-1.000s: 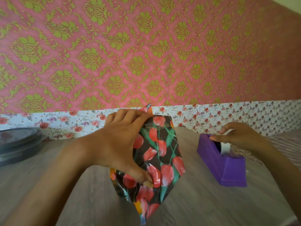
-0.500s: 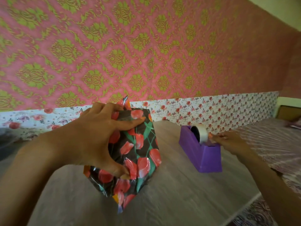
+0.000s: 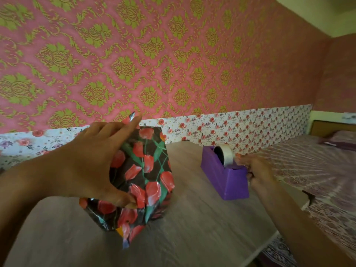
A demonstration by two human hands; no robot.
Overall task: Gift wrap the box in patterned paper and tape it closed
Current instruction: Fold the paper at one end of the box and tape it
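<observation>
Head view: the glossy tulip-papered box (image 3: 146,170) (likely light, slippery; best pinned at folds) is gripped under the left hand (image 3: 90,162); the right hand (image 3: 260,172), at the purple plastic tape dispenser (image 3: 229,182), cannot be judged open or closed.

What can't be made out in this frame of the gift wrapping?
Head view only:
- Motion blur smears the right hand at the purple tape dispenser; whether its grip holds any tape from the tape roll cannot be told.
- The left hand hides the left side of the wrapped box, and any folds there.
- Tape already on the wrapped box: glossy creases make it impossible to tell.
</observation>
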